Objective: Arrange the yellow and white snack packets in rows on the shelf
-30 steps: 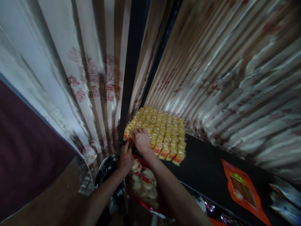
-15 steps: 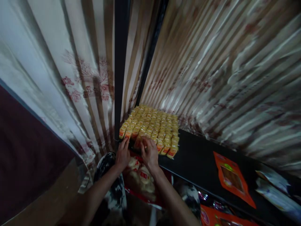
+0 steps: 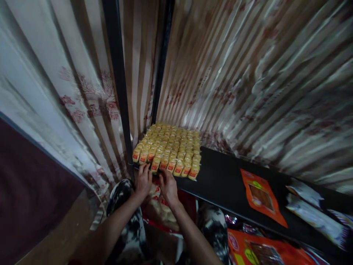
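Observation:
Rows of small yellow packets (image 3: 173, 141), each with a red and orange label on its front end, stand tightly packed on a black shelf (image 3: 215, 176). One front packet (image 3: 155, 164) juts out a little past its neighbours. To its left, my left hand (image 3: 143, 182) is at the shelf edge, fingers bent and apart with nothing visible in them. My right hand (image 3: 168, 187) is just below the front row, thumb and fingers apart, fingertips close to the packets; I cannot tell whether they touch. Beneath my hands, a red tub (image 3: 190, 206) holds more wrapped packets (image 3: 160, 208).
An orange pouch (image 3: 261, 197) lies on the shelf to the right, with silvery packs (image 3: 314, 209) beyond it. Another orange pouch (image 3: 256, 250) is lower down. Striped curtain-like sheets (image 3: 220, 73) hang behind, and a dark post (image 3: 118, 66) rises at the left.
My right hand has drawn back from the front row, where labelled packets now show in the former gap. The view has shifted, so the scene sits further left.

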`<state>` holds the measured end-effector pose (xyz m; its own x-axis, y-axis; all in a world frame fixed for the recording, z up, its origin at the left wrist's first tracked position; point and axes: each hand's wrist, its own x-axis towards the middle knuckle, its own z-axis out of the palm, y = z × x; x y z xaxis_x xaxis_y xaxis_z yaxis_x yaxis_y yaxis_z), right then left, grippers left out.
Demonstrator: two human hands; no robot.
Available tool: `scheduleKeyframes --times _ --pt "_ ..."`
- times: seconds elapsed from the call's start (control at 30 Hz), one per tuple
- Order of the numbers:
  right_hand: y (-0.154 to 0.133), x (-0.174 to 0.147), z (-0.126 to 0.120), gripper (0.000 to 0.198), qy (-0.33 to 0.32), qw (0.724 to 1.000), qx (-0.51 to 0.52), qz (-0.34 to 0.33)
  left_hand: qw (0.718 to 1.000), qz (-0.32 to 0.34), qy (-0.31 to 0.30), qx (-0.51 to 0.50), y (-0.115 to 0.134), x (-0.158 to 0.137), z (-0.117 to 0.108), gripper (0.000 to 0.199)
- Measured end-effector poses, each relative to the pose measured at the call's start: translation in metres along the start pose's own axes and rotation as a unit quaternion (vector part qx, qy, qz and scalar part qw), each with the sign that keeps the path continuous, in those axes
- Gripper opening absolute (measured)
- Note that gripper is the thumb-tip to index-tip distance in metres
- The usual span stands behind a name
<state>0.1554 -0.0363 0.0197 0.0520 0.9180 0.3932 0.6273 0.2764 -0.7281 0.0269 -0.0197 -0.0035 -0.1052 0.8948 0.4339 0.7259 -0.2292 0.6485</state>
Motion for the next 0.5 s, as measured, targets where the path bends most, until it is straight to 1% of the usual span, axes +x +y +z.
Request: scheduleKeyframes --times 0.17,0.37,0.5 --pt "-0.003 0.009 0.016 0.038 -0.005 0.999 -0.014 0.028 0.999 -0.032 -0.029 0.028 0.011 0.005 0.007 0.036" --pt "-0.013 0.011 0.024 0.038 0.012 1.0 -0.014 0.019 0.999 -0.045 0.012 0.007 0.004 0.01 0.006 0.031" --pt "-0.019 0.019 0.032 0.038 0.006 1.0 -0.018 0.015 0.997 -0.067 0.016 0.019 -0.003 0.016 0.004 0.034"
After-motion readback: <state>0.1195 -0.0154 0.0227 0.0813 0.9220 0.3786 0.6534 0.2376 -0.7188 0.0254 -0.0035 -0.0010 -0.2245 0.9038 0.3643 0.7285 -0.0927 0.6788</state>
